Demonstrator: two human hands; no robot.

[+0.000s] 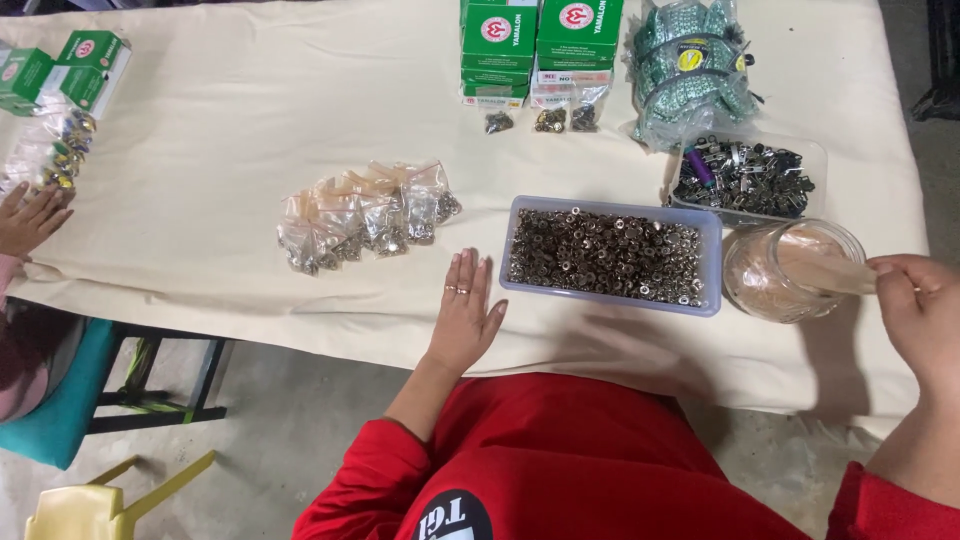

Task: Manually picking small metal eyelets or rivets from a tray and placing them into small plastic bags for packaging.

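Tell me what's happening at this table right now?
A person in red sits at a cloth-covered table. Their left hand rests flat on the cloth beside a blue tray full of small metal rings. Their right hand pinches a small clear bag over a glass jar. Filled bags lie in a pile to the left. Another person's hand rests at the far left edge.

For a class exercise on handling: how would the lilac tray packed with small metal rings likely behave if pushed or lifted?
The lilac tray probably feels heavy for its size, since metal rings fill it nearly to the rim. Pushed, it would likely drag on the cream cloth rather than glide. Tilted, the loose rings could spill.
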